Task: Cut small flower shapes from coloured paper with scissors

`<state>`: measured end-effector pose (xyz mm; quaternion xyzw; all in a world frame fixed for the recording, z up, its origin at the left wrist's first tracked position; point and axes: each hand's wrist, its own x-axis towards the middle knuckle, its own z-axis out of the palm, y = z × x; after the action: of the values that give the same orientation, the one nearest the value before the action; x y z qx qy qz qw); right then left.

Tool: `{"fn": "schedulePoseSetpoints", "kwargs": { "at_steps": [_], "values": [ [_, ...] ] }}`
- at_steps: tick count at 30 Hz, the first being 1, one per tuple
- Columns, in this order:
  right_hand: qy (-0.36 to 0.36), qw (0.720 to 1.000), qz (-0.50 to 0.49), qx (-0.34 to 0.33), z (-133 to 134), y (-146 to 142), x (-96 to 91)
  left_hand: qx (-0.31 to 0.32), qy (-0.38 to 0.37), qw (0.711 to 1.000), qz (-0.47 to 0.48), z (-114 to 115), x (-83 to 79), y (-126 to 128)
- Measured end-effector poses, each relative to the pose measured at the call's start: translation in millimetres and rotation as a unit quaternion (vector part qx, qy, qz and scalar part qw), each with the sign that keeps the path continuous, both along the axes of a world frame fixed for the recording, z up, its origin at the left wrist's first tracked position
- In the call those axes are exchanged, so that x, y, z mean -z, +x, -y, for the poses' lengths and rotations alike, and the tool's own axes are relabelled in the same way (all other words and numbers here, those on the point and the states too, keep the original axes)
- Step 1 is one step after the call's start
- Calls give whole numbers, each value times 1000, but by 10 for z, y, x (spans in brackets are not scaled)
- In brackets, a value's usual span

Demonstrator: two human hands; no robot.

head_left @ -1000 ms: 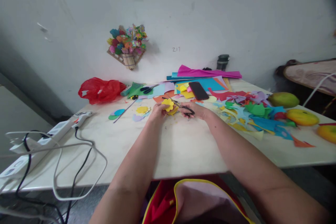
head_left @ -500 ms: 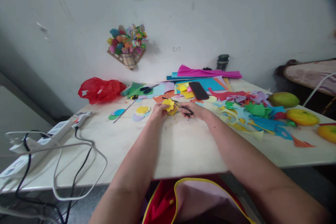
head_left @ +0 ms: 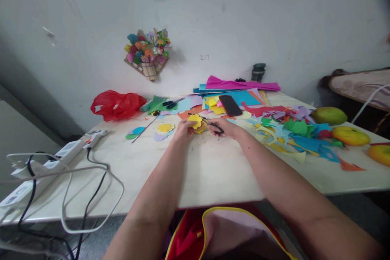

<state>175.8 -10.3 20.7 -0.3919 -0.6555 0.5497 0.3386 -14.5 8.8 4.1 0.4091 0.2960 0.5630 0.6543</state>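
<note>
Over the middle of the table, my left hand (head_left: 184, 128) pinches a yellow paper flower (head_left: 195, 120) with a scalloped edge. My right hand (head_left: 228, 127) is closed round the black handles of a pair of scissors (head_left: 218, 129), whose blades point left and reach the flower's right side. Another bit of yellow paper shows just below the flower. Left of my left hand, yellow paper flowers (head_left: 166, 127) lie by pale lilac paper cutouts (head_left: 161, 136). Farther left are blue and green paper circles (head_left: 138, 130).
Coloured paper scraps (head_left: 300, 130) and several mangoes (head_left: 350, 135) cover the right side. A phone (head_left: 230, 105) lies on paper sheets behind my hands. Second scissors (head_left: 172, 103) and a red plastic bag (head_left: 117, 105) are at back left. A power strip (head_left: 45, 170) with cables lines the left edge.
Almost nothing differs. The yellow flower has tilted slightly in my left hand beside the scissor blades; both arms stay in place.
</note>
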Motion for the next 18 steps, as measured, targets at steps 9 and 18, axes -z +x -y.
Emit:
{"fn": "schedulePoseSetpoints", "kwargs": {
  "at_steps": [9, 18],
  "values": [
    [-1, 1000, 4, 13, -17, 1, 28, -11, 3, 1000, 6, 3, -6, 0],
    [5, 1000, 12, 10, -16, -2, 25, -28, -4, 1000, 12, 22, -21, -5]
  ]
}}
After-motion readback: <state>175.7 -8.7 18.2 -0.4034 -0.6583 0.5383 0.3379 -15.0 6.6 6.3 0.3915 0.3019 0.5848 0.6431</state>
